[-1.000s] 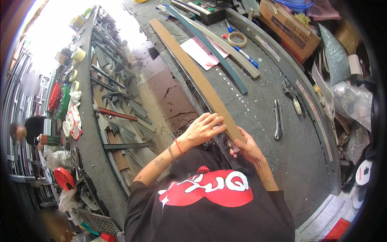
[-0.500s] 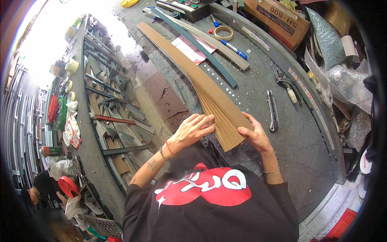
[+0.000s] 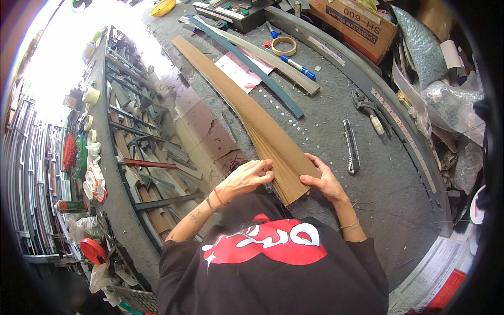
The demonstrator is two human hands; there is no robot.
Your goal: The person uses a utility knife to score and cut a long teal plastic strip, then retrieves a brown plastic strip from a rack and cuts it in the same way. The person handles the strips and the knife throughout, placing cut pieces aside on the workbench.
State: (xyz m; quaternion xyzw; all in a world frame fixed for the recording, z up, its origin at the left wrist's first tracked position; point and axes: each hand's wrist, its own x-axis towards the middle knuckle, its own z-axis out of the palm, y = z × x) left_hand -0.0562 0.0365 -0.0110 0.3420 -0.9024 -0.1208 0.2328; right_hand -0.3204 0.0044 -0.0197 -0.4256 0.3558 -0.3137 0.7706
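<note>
A bundle of long, thin brown strips [image 3: 239,94] runs from the far left of the table to my hands, its near end fanned out in layers. My left hand [image 3: 244,178] is closed at the left edge of the fan, thumb and fingers pinching the strips. On the right side, my right hand [image 3: 328,184] grips the near end, thumb on top and fingers underneath. A dark blue-green strip [image 3: 262,76] and a pale grey strip [image 3: 286,68] lie beyond the bundle. Right of my hands is a utility knife [image 3: 351,147].
Farther right lies an adjustable wrench-like tool [image 3: 370,113]. A tape roll [image 3: 284,46] and a blue marker [image 3: 297,68] sit near the raised metal edge. A cardboard box [image 3: 352,26] stands behind it. At left, a rack [image 3: 152,164] holds offcuts.
Both hands and the bundle's near end have come slightly toward me. My grips look the same. The view has shifted a little, and a co-worker's hands at lower left no longer show.
</note>
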